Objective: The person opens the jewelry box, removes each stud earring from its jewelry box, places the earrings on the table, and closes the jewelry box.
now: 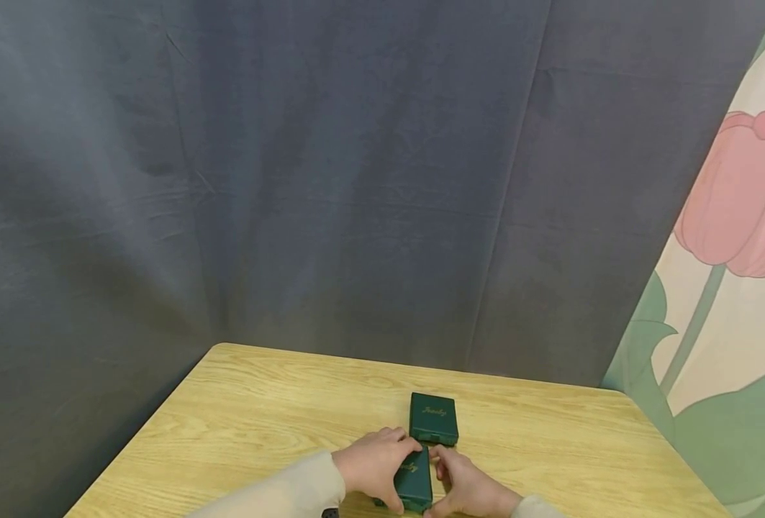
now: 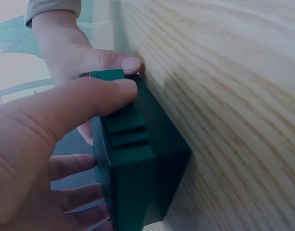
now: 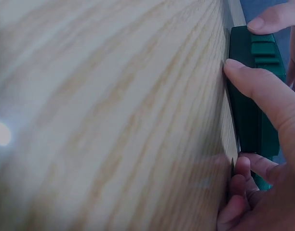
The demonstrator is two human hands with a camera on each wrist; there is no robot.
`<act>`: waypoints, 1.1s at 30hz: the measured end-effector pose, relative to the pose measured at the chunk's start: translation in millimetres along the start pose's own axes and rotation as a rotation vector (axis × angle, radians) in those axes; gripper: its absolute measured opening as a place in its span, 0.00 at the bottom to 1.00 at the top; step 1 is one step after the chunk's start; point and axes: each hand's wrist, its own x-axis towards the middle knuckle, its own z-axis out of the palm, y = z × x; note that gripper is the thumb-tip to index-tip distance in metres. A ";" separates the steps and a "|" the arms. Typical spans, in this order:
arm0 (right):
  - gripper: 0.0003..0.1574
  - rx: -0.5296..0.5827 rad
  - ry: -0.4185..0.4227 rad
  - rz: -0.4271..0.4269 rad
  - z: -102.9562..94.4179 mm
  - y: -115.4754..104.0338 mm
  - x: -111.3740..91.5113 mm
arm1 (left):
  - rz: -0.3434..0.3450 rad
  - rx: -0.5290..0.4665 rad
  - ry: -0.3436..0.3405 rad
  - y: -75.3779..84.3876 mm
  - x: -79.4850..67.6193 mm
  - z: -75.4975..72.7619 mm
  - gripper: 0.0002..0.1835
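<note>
A dark green box with gold script lettering on its lid [image 1: 416, 475] lies on the table, between both hands. My left hand [image 1: 374, 462] reaches over it from the left, thumb at the near side and fingers toward the far side. From the right, my right hand [image 1: 468, 486] holds the same box, its thumb at the near right corner and its fingers along the far end. In the left wrist view, the left thumb presses the ridged clasp [image 2: 126, 118] on the box's front. The right wrist view shows the right thumb low on the box's dark side [image 3: 246, 113]. The lid is closed.
A second green box [image 1: 434, 419] with similar gold lettering lies just beyond the first. Both are on a light wood-grain table [image 1: 278, 410]. Behind the table hangs a dark grey-blue curtain [image 1: 356, 180], and a tulip-painted wall [image 1: 732, 201] stands at the right.
</note>
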 end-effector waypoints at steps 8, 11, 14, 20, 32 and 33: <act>0.42 -0.021 0.000 -0.008 -0.3 -0.5 -0.2 | -0.032 0.007 -0.043 9.7 0.2 -10.2 0.40; 0.42 -0.028 0.000 -0.005 -0.1 0.5 0.0 | -0.033 -0.004 -0.059 5.3 4.2 -7.2 0.39; 0.42 -0.032 0.001 -0.002 0.3 1.1 0.1 | -0.031 -0.005 -0.059 5.0 4.8 -7.3 0.39; 0.42 -0.022 -0.001 0.000 0.1 0.5 -0.3 | -0.029 -0.001 -0.038 9.9 1.5 -11.5 0.39; 0.37 -0.007 -0.015 0.026 -1.0 -3.0 0.4 | -0.014 -0.052 -0.041 8.4 -0.8 -13.3 0.41; 0.36 -0.009 -0.015 0.025 -0.9 -3.2 0.6 | -0.014 -0.054 -0.041 8.4 -1.1 -13.4 0.40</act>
